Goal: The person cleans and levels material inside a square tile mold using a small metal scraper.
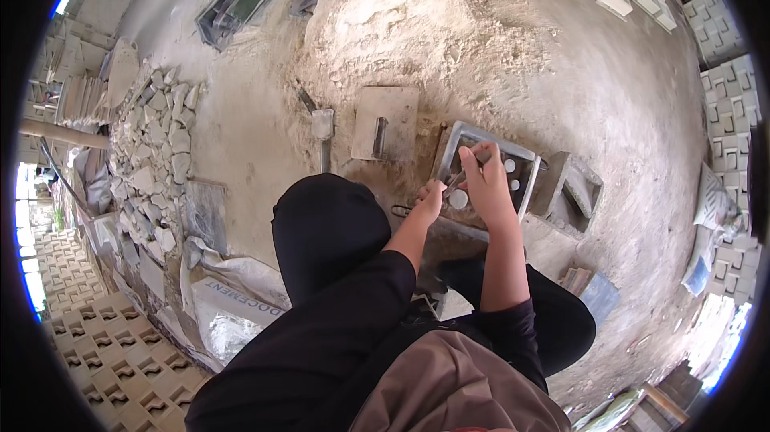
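Observation:
Both my hands are over a grey rectangular mould frame (523, 151) on the floor. Inside it lie several pale round discs, one white disc (458, 200) close to my fingers. My left hand (431, 201) is closed at the frame's left side, fingers pinched together. My right hand (484, 178) hangs over the middle of the frame, its fingers curled inward and closed. A thin greyish piece shows between the two hands, too small and covered to name. A dark loop (400, 210) sticks out beside my left hand; whether I hold it, I cannot tell.
Ahead lies a pale powder heap (393, 19). A square board with a handle (401, 103) and a small trowel (322, 123) rest before it. Right of the frame sits another grey mould (589, 191). Broken slabs (152, 151) and a white sack (233, 296) are at left.

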